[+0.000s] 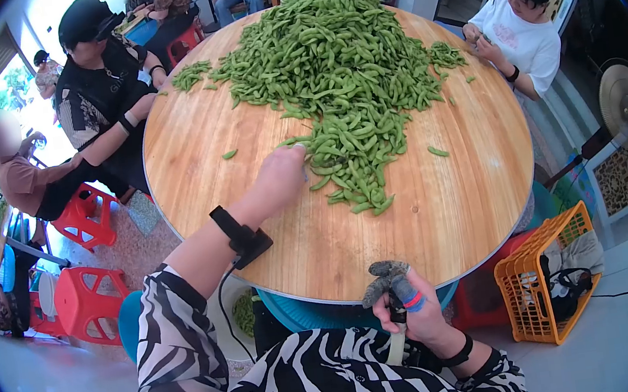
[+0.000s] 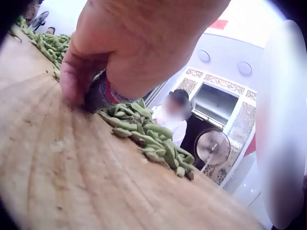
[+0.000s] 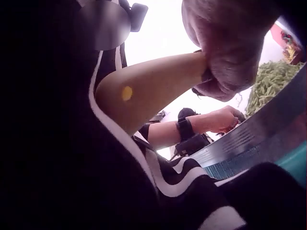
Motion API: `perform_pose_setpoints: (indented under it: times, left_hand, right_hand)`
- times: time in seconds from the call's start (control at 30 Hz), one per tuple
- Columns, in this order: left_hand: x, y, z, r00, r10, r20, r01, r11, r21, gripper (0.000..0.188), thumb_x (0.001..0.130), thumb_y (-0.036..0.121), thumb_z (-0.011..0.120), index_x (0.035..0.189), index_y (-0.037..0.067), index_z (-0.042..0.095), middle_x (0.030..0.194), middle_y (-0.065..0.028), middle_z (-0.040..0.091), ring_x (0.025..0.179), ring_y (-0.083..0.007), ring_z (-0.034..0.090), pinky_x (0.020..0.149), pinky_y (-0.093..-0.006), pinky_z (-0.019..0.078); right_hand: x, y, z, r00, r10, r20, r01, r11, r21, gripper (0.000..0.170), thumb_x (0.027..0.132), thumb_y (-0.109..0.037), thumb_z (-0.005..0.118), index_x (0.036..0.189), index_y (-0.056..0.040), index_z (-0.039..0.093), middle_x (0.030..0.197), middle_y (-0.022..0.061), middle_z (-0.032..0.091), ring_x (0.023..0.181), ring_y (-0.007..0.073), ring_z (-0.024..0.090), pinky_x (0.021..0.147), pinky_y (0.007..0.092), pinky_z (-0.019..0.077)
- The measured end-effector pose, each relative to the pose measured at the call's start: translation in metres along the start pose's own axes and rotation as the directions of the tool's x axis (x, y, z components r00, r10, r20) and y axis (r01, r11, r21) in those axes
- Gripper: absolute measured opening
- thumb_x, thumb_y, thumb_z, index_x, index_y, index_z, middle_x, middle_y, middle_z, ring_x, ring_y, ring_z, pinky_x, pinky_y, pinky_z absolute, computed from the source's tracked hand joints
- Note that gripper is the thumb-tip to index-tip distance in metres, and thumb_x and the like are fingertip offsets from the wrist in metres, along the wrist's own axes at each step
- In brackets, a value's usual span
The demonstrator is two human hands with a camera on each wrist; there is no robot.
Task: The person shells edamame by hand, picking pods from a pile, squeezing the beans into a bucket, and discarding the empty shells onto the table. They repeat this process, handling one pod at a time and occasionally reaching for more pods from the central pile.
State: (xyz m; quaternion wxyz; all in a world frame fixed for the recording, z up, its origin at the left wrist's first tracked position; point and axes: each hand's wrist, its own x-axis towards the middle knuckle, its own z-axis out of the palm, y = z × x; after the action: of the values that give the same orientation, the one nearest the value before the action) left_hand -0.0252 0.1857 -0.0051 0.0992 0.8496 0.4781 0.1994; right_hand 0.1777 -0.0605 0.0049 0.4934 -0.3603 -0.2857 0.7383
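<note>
My left hand (image 1: 280, 178) reaches over the round table to the near left edge of a heap of green soybean pods (image 1: 328, 53). In the left wrist view its thumb (image 2: 72, 91) points down at the wood, beside a finger in a dark cover with a red band. Pods (image 2: 153, 136) lie right beside these fingertips; I cannot tell if a pod is between them. Close to my body, my right hand (image 1: 422, 312) grips a tool by its pale wooden handle (image 3: 158, 79). Grey covers (image 1: 390, 277) wrap several of its fingers, and the tool's working end is hidden.
The wooden table (image 1: 260, 265) carries stray pods, one (image 1: 438, 151) right of the heap. Two people sit at its far sides. Below the near edge are a blue-green basin (image 1: 321, 316) and a pale bucket (image 1: 226, 340). An orange crate (image 1: 547, 277) stands at right, near a fan (image 1: 627, 110).
</note>
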Motion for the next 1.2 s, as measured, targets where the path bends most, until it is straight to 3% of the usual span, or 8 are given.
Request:
perform_pose_setpoints:
  times: [0.13,0.2,0.23,0.3,0.5,0.87,1.03,1.2]
  left_hand:
    - [-0.005,-0.012,-0.009,0.999,-0.008,0.032,0.007,0.998,0.054,0.012,0.08,0.006,0.06,0.086,-0.003,0.057,0.075,-0.0228,0.062,0.07,-0.037,0.062,0.061,-0.0415,0.0493]
    - [-0.023,0.006,-0.031,0.918,-0.302,0.259,0.395,0.77,-0.502,0.01,0.084,0.008,0.06,0.087,-0.002,0.06,0.067,-0.0129,0.062,0.054,-0.0209,0.06,0.046,-0.0312,0.0455]
    - [-0.033,0.018,-0.039,0.917,-0.294,0.269,0.393,0.776,-0.493,0.01,0.084,0.008,0.06,0.087,-0.002,0.06,0.067,-0.0129,0.062,0.054,-0.0209,0.06,0.046,-0.0312,0.0455]
    - [-0.055,0.047,-0.048,0.882,-0.215,0.42,0.472,0.418,-0.776,0.009,0.085,0.009,0.062,0.087,0.0,0.06,0.064,-0.0045,0.059,0.048,-0.0087,0.054,0.039,-0.0223,0.0392]
    - [-0.096,0.101,-0.041,0.856,-0.007,0.516,0.512,0.139,-0.848,0.012,0.085,0.01,0.065,0.09,0.0,0.061,0.064,-0.0055,0.061,0.048,-0.0103,0.055,0.04,-0.0215,0.0403]
    - [-0.103,0.105,-0.033,0.857,0.026,0.515,0.507,0.135,-0.851,0.017,0.088,0.009,0.063,0.102,0.0,0.062,0.065,-0.0033,0.059,0.05,-0.0083,0.053,0.044,-0.0206,0.0399]
    - [-0.108,0.116,-0.033,0.929,-0.015,0.369,0.34,0.423,-0.84,0.018,0.089,0.011,0.062,0.104,0.003,0.062,0.067,-0.001,0.058,0.054,-0.006,0.049,0.048,-0.0198,0.0382]
    - [-0.105,0.109,-0.025,0.877,-0.003,0.481,0.472,0.192,-0.86,0.017,0.088,0.011,0.063,0.104,0.003,0.063,0.066,-0.001,0.057,0.051,-0.006,0.049,0.046,-0.02,0.0376]
  right_hand:
    - [0.006,-0.005,-0.002,0.998,-0.051,0.022,0.054,0.991,-0.12,0.037,0.102,-0.027,0.032,0.126,-0.0024,0.043,0.07,0.0116,0.057,0.048,0.0112,0.047,0.042,0.02,0.035]
    - [0.012,-0.009,-0.003,0.995,-0.1,0.022,0.102,0.986,-0.132,0.041,0.1,-0.028,0.036,0.132,-0.0014,0.04,0.073,0.0117,0.06,0.046,0.0097,0.047,0.04,0.0204,0.035]
    - [0.015,-0.012,0.0,0.994,-0.106,0.013,0.107,0.987,-0.119,0.041,0.1,-0.028,0.036,0.132,-0.0014,0.04,0.073,0.0117,0.06,0.046,0.0097,0.047,0.04,0.0204,0.035]
    - [0.02,-0.019,0.005,0.985,-0.172,0.004,0.171,0.975,-0.14,0.038,0.101,-0.021,0.033,0.133,-0.0014,0.039,0.078,0.0096,0.059,0.053,0.0076,0.048,0.042,0.0183,0.0365]
    - [0.024,-0.015,0.01,0.991,-0.134,0.023,0.134,0.991,0.012,0.039,0.1,-0.019,0.036,0.136,-0.0053,0.036,0.083,0.0122,0.058,0.052,0.0079,0.048,0.042,0.0185,0.0371]
    - [0.023,-0.015,0.01,0.985,-0.152,0.088,0.157,0.986,-0.06,0.037,0.099,-0.016,0.036,0.135,-0.006,0.04,0.068,0.0054,0.052,0.048,0.0065,0.042,0.041,0.0189,0.0338]
    - [0.022,-0.016,0.013,0.992,-0.127,0.02,0.127,0.992,0.003,0.037,0.099,-0.014,0.036,0.136,-0.0057,0.04,0.068,0.0055,0.053,0.048,0.006,0.041,0.041,0.0188,0.0337]
    - [0.015,-0.02,0.008,0.985,-0.158,0.067,0.166,0.979,-0.12,0.038,0.099,-0.014,0.038,0.136,-0.0055,0.039,0.072,0.0071,0.055,0.047,0.0058,0.042,0.041,0.0189,0.0345]
